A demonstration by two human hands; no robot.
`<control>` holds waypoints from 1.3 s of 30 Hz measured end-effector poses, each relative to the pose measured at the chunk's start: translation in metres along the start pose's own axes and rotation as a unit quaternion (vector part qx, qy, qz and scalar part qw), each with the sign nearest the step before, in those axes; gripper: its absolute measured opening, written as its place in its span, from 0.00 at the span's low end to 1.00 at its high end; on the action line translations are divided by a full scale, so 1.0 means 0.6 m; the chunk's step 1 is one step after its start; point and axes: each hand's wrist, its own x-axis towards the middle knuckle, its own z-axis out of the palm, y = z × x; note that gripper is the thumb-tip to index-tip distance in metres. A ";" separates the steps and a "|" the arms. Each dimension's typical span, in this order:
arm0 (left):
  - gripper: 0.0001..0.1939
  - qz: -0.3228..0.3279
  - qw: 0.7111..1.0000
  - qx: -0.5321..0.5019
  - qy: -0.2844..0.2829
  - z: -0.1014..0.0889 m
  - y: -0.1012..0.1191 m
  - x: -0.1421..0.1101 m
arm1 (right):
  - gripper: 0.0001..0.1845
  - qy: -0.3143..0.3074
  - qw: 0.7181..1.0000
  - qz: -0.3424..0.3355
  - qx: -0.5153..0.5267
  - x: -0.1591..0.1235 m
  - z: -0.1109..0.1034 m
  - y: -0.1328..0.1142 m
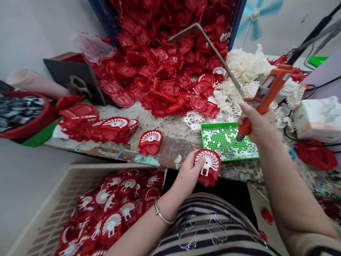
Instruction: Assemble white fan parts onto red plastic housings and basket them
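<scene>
Here, one red piece (212,175) is pinched in the left hand (189,170), while one orange driver (271,85) is gripped in the right hand (260,119) above one green tray (239,159).

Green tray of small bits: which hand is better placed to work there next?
The right hand, probably: it grips an orange tool, tip pointing down at the green tray. The left hand holds a red-and-white piece.

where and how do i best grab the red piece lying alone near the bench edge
Probably pinch the red piece by its plain lower end, coming from the front: that end points toward the bench's front edge, while the white fan covers the rounded end and stacked red pieces lie left.
</scene>
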 end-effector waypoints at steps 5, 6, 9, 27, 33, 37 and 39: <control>0.16 0.000 0.999 0.041 -0.009 -0.005 0.001 0.000 | 0.17 -0.014 0.998 -0.040 -0.042 0.026 0.026 0.038; 0.16 0.003 0.999 0.053 -0.010 -0.006 0.000 0.000 | 0.16 -0.012 0.998 -0.041 -0.045 0.028 0.030 0.040; 0.16 0.010 0.997 0.082 -0.012 -0.009 -0.002 0.000 | 0.14 -0.001 0.999 -0.036 -0.038 0.032 0.039 0.040; 0.17 0.000 0.994 0.111 -0.017 -0.010 0.002 -0.003 | 0.13 0.029 0.998 -0.044 -0.032 0.033 0.039 0.057; 0.16 0.001 0.994 0.107 -0.014 -0.008 0.006 -0.004 | 0.13 0.034 0.998 -0.050 -0.019 0.032 0.039 0.055; 0.17 -0.013 0.996 0.092 -0.017 -0.006 0.009 -0.006 | 0.13 0.040 0.998 -0.038 -0.017 0.033 0.040 0.052; 0.17 -0.018 0.996 0.088 -0.018 -0.006 0.010 -0.007 | 0.13 0.044 0.998 -0.040 -0.017 0.032 0.041 0.052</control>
